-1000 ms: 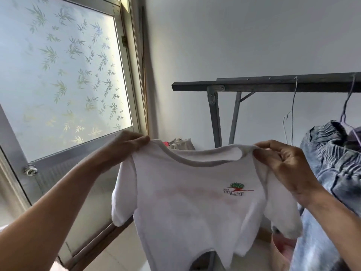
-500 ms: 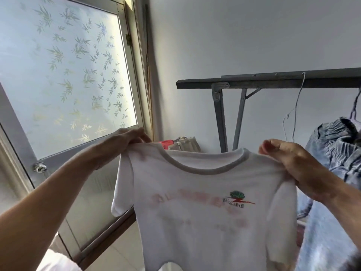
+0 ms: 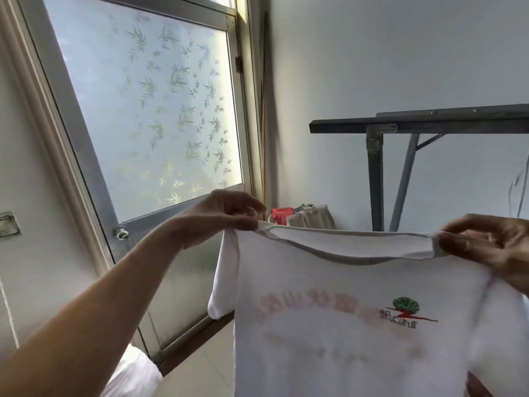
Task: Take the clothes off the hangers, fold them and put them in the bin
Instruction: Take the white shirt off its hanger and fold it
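My left hand (image 3: 226, 216) pinches the left shoulder of the white T-shirt (image 3: 343, 325), and my right hand (image 3: 486, 242) is closed on the right shoulder, so the shirt hangs straight down between my hands at chest height, already off any hanger. Its neckline (image 3: 343, 253) runs side to side from one hand to the other, the body falls lengthwise below, and the small tree logo (image 3: 405, 309) reads mirrored (I seem to be looking at the back face, print showing through). Both hands are equally near, each on its own corner, so I judge the fold turns on bringing the shoulders together across that horizontal line. Beyond the shirt stands the dark drying rack (image 3: 415, 126), with a wire hanger (image 3: 519, 181) at the right edge. I can see no bin here; a pale bag (image 3: 310, 216) with something red in it sits by the wall behind.
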Demonstrator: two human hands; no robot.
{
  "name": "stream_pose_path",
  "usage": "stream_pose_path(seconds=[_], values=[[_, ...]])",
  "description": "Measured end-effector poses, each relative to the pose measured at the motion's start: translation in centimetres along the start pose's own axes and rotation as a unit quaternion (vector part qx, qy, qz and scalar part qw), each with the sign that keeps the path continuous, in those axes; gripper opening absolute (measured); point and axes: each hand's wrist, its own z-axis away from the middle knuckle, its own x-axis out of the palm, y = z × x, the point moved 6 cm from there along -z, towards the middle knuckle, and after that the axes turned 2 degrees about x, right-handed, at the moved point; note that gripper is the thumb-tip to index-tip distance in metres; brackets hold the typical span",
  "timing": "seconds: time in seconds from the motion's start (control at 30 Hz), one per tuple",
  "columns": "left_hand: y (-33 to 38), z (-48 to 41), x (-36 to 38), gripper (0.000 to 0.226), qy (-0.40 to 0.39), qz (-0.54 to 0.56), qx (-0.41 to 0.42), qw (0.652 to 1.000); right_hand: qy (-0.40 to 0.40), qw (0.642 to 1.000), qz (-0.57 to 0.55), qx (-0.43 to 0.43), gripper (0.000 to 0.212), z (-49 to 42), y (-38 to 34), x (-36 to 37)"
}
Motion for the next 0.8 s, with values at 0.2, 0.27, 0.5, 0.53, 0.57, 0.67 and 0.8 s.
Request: stream_pose_path(seconds=[0.2,0.27,0.5,0.53,0.57,0.67,0.8], values=[[0.9,0.6,1.0,0.011,-0.031,-0.102,0.011,0.994,0.017,1.000,-0.005,0.020,0.060,-0.1,0.6,-0.4],[1.2,0.6,1.3,0.007,-0.016,-0.134,0.023,0.991,0.017,1.000,-0.004,0.016,0.029,-0.2,0.5,-0.1],[1.4,0.9,0.2,0.006,0.087,0.043,0.042,0.994,0.024,0.999,0.033,-0.028,0.015,-0.1,-0.2,1.0],[1.2,0.9,0.4,0.006,0.091,0.101,0.037,0.990,0.014,1.000,0.004,-0.014,0.015,0.0,-0.3,1.4],[1.0,0.9,0.6,0.009,0.094,0.121,0.027,0.988,0.005,1.000,-0.006,-0.001,0.016,0.0,-0.2,1.9],[-0.4,0.7,1.5,0.015,0.094,-0.028,-0.028,0.995,-0.012,0.997,0.072,0.025,0.019,0.2,0.8,3.0],[-1.6,1.3,1.3,0.017,0.095,0.046,-0.044,0.993,0.001,0.999,0.013,0.039,0.018,0.4,0.1,3.1]])
